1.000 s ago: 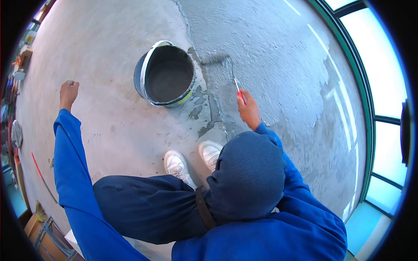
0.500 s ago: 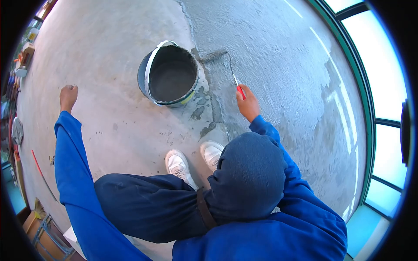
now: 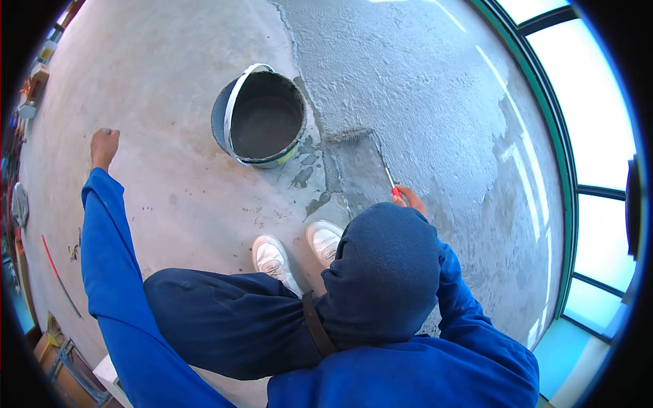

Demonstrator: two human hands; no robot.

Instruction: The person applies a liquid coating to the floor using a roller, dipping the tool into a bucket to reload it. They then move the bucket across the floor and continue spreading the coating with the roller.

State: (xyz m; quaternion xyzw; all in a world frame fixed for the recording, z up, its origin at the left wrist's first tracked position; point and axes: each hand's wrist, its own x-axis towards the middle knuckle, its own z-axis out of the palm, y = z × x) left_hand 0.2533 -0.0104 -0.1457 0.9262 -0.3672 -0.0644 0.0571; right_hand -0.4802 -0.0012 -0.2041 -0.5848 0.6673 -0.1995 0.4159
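Your right hand point(image 3: 409, 199) is closed around the red handle point(image 3: 394, 192) of the roller point(image 3: 349, 134). Only the fingers and the top of the hand show above the rounded blue fabric in the middle of the frame. Half a second ago that hand sat higher and fully in view. It has since drawn back toward your body, and the roller has come with it. The roller head was up beside the upper right rim of the bucket point(image 3: 235, 102). Now it lies flat on the floor at centre frame, just right of and below the bucket, apart from it. It rests on the dark wet coating point(image 3: 360, 170), which runs from there down toward your hand.

Your left hand point(image 3: 104, 147) is curled into a fist at the upper left, knuckles on the bare dry floor point(image 3: 170, 81), arm stretched out. It sits in nearly the same spot as before. I cannot tell whether anything is inside the fist.

The bucket stands upright in the upper centre, grey mix inside, barely shifted in the frame. Your two white shoes point(image 3: 272, 257) are planted below it.
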